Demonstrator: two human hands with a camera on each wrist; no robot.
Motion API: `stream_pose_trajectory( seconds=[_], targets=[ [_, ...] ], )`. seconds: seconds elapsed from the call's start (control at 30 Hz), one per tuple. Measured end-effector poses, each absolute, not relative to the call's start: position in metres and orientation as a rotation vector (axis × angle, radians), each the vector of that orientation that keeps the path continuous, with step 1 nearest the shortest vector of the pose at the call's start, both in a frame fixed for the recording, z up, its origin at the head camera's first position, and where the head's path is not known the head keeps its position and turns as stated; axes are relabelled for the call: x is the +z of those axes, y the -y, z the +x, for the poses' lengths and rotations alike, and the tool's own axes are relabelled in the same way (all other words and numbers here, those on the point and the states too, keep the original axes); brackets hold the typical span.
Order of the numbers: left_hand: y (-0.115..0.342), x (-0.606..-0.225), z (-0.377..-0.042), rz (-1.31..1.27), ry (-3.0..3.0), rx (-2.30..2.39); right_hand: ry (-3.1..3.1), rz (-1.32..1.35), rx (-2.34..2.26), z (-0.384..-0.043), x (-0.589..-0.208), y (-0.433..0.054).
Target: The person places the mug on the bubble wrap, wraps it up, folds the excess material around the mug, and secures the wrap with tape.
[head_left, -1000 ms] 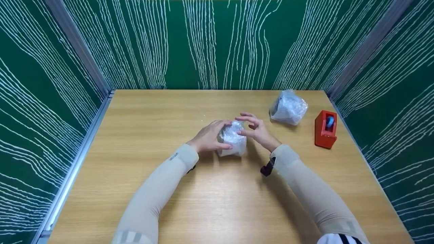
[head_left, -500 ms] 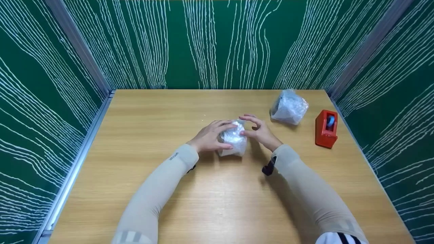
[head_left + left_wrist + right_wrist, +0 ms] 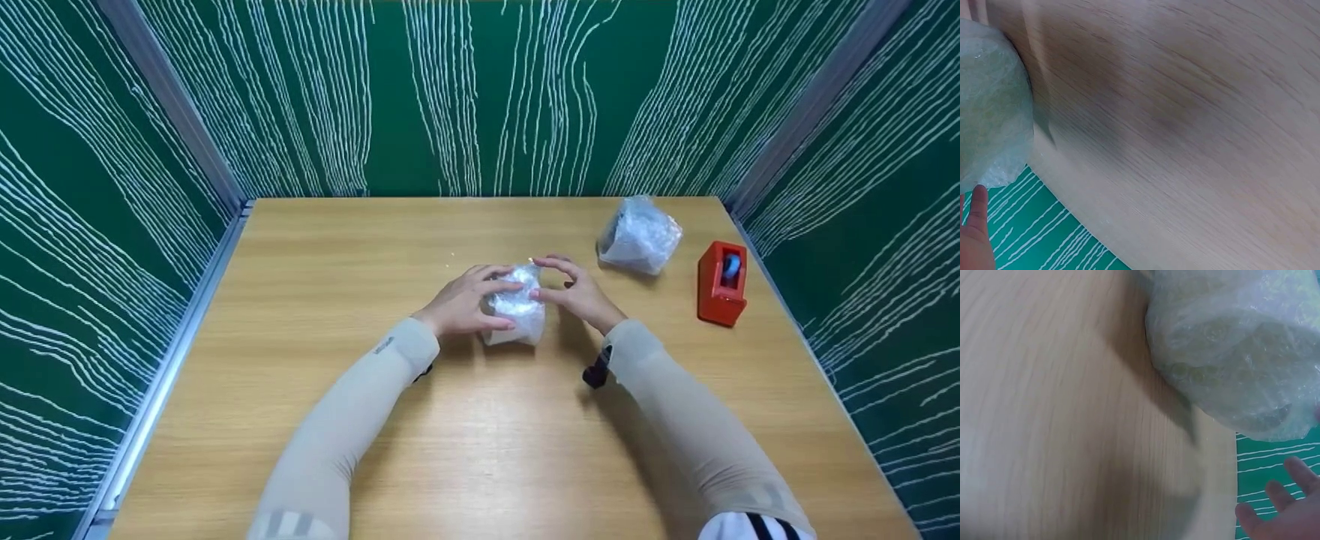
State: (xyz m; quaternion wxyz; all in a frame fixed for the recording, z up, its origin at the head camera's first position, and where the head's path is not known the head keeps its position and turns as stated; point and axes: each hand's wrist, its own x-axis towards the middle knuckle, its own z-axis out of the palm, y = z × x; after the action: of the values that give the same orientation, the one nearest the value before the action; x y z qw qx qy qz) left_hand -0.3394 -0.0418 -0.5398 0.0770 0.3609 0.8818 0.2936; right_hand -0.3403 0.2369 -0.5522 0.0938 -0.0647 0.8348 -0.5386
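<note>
A bundle wrapped in clear bubble wrap (image 3: 519, 307) stands on the wooden table in the head view. From its left side my left hand (image 3: 469, 301) grips it, thumb low on the front and fingers over the top. My right hand (image 3: 576, 291) is at its right side, with thumb and forefinger apart, their tips touching or very near the wrap's upper right edge. In the right wrist view, the other fingers (image 3: 1280, 498) are spread off the bundle (image 3: 1230, 354). What is inside the wrap cannot be made out. One left fingertip (image 3: 980, 194) meets the wrap's far edge.
A second bubble-wrapped bundle (image 3: 640, 236) sits at the back right of the table (image 3: 480, 450). Beside it, near the right edge, stands a red tape dispenser (image 3: 721, 285) with a blue core. Green walls with white lines (image 3: 390, 97) enclose the table's back and sides.
My right thumb and forefinger have shifted slightly right along the top of the bundle. The left hand keeps its grip, its fingers moving a little over the wrap. The bundle stays in place.
</note>
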Motion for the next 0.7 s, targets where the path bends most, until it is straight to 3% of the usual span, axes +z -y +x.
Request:
stream_pose_trajectory(
  seconds=[0.17,0.37,0.7],
  targets=[
    [0.043,-0.540,-0.340,1.090,-2.648,0.877,-2.543,-0.194,-1.610,-0.340,-0.552,-0.235],
    [0.043,-0.541,-0.340,1.093,-2.659,0.875,-2.614,-0.422,-1.704,-0.334,-0.550,-0.229],
    [0.042,-0.540,-0.339,1.065,-2.638,0.917,-2.614,-0.623,-1.372,-0.330,-0.542,-0.226]
  ],
)
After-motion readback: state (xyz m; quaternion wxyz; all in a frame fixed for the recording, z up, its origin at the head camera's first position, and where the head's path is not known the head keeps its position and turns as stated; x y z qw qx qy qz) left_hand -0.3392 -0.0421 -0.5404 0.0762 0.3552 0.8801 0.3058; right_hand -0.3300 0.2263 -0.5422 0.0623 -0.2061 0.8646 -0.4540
